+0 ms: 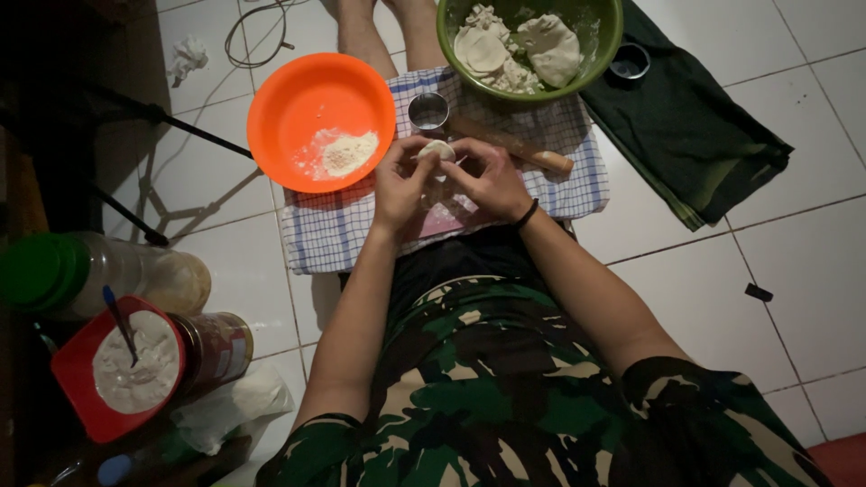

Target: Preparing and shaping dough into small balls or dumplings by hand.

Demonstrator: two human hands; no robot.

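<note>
Head view looks down on 2 hands meeting over a checked cloth (325, 236) spread on a white tiled floor (794, 271). Left hand (401, 185) and right hand (492, 179) both pinch 1 small piece of dough (438, 149) between fingertips, fingers curled in close, just above the middle of the cloth. By the look of it, the step in hand is folding or sealing the dough's edge; the next move would call for even, light pressure along the rim so the dough does not tear. At the cloth's left edge sits an orange bowl (298, 99) with a little flour; at its far edge a green bowl (603, 41) holds more dough, with a metal cup (428, 110) and a rolling pin (528, 153) between bowl and hands. A dark green cloth (695, 135) lies to the right. At the left, jars, a red tub of white powder (77, 379) and a spoon stand in dim light.
</note>
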